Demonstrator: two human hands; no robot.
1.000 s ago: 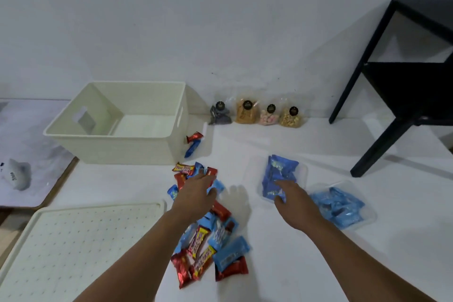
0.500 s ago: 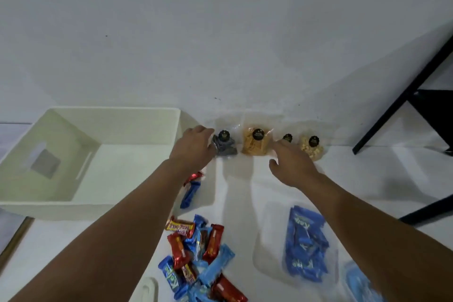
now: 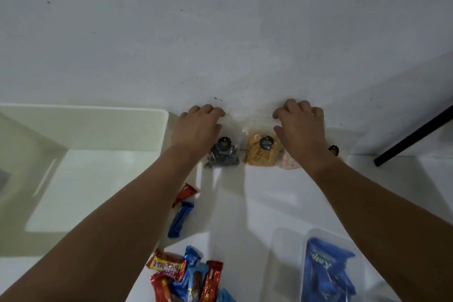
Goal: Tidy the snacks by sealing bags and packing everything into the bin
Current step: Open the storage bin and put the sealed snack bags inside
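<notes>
The light is dim and cool, falling from above and behind, so both forearms cast soft grey shadows forward across the white desk (image 3: 257, 198). The picture is soft, slightly smeared. Wide-angle bending curves the bin (image 3: 103, 117) rim and stretches the edges.

We reach both arms forward and slightly inward, bare forearms running from the lower corners of the view toward the far wall. Our left hand (image 3: 197, 127) is palm down, knuckles up, its fingers curled over at the tips; the thumb is hidden beneath the hand. Our right hand (image 3: 302, 130) is also palm down, fingers bent at the knuckles and curled downward, with the thumb visible on its inner side, pointing toward the left hand. The two hands sit level with each other and apart. Both wrists are nearly straight. Whether the fingertips pinch anything we cannot tell, since they are curled out of sight.
</notes>
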